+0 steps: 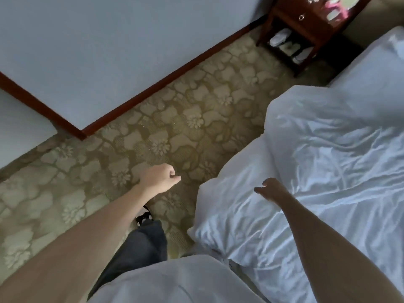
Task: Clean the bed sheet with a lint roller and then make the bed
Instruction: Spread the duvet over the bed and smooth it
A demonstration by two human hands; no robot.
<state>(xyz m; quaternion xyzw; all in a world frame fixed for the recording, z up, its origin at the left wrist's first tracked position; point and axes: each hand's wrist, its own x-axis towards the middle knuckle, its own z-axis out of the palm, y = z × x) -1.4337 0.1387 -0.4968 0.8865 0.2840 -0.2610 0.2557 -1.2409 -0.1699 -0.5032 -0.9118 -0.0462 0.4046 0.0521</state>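
A bed with a white, wrinkled duvet (pixel 332 162) fills the right side of the view, its near corner hanging over the carpet. My left hand (pixel 160 178) hovers over the carpet to the left of the bed, fingers loosely curled, holding nothing. My right hand (pixel 271 189) hangs just above the duvet near its left edge, fingers relaxed and empty. No lint roller is in view.
Patterned beige carpet (pixel 175 119) runs between the bed and a pale wall with a dark wooden skirting board (pixel 166 82). A dark wooden nightstand (pixel 306 25) with white slippers on its lower shelf stands at the far end. My leg and shoe (pixel 144 217) are beside the bed.
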